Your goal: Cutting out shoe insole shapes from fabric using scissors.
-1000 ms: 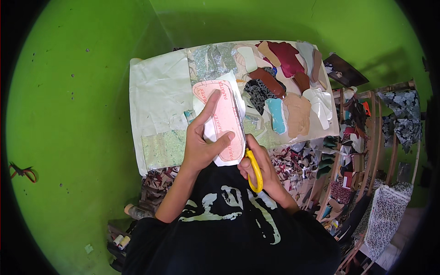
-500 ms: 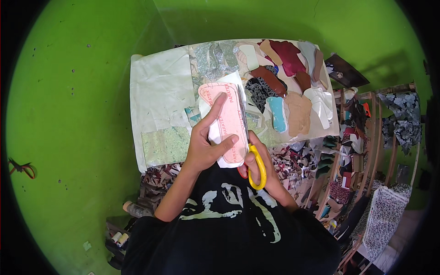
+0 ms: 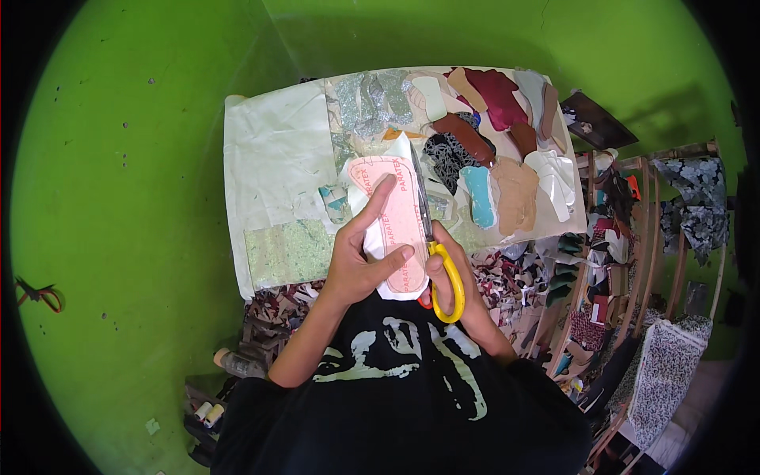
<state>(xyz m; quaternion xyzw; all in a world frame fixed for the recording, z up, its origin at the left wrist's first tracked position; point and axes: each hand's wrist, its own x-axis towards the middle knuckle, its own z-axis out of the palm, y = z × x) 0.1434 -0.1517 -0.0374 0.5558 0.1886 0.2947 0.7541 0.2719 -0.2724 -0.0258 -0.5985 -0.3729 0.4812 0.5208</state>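
Observation:
My left hand (image 3: 352, 261) grips a pink insole-shaped piece (image 3: 404, 218) with red print on it, thumb and forefinger lying on its face. White sheet material (image 3: 404, 148) lies behind the pink piece and sticks out past its edges, with a pointed tip at the top. In my right hand (image 3: 469, 286) is a pair of scissors (image 3: 452, 277) with yellow and red handles. Their dark blades point away from me, along the right edge of the white sheet. Most of the red handle is hidden behind the sheet and my fingers.
Beyond my hands stands a table (image 3: 277, 142) with a pale cover. Its right half bears maroon fabric (image 3: 497, 99), a turquoise cutout (image 3: 479, 198), tan pieces (image 3: 518, 198) and several other cutouts. Fabric scraps (image 3: 507, 281) heap below. A wooden rack (image 3: 645, 261) stands at the right.
The pink piece and white sheet have shifted slightly toward me. The scissors have turned a little, and more of their blades shows beside the sheet.

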